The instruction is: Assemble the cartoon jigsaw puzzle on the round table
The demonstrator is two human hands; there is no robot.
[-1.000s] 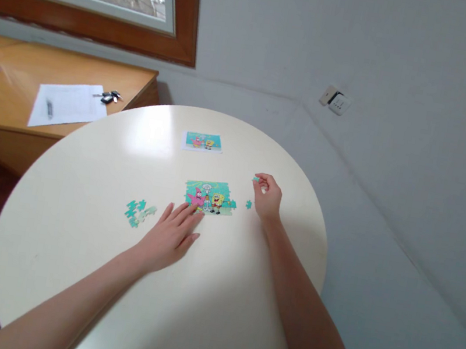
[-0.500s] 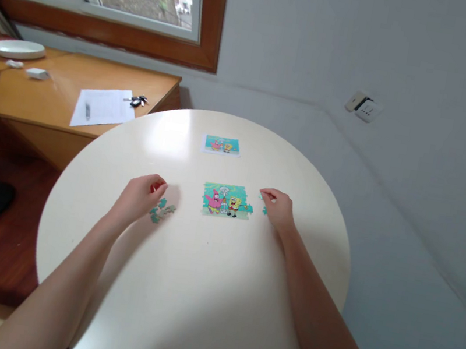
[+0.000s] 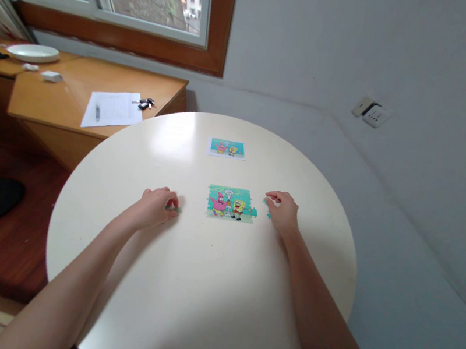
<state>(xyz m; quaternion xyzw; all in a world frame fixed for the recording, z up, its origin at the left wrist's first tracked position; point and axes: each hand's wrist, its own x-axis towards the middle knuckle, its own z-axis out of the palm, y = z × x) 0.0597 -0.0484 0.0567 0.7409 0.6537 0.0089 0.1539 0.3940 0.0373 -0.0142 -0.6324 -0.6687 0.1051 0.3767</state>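
Note:
A partly joined jigsaw puzzle (image 3: 228, 203) with cartoon figures on teal lies mid-table, its right and left edges jagged. My left hand (image 3: 155, 208) is down on the loose puzzle pieces (image 3: 175, 209) to its left. The fingers are curled together around a piece there, and the hand covers most of that heap. To the right of the puzzle, my right hand (image 3: 284, 211) pinches a teal puzzle piece (image 3: 266, 201) at its fingertips, close to the tabletop. Another teal piece (image 3: 269, 216) shows just below, partly covered by the hand.
Farther back on the round white table (image 3: 206, 288) lies a reference picture card (image 3: 227, 148). A wooden desk (image 3: 72, 69) at the left bears a paper sheet (image 3: 112, 111), keys (image 3: 146, 103) and a white plate (image 3: 34, 53). A wall (image 3: 425, 187) runs along the right.
My left hand has lowered onto the loose pieces, now hiding most of them. My right hand stays by the pieces on the right. The whole view has shifted slightly.

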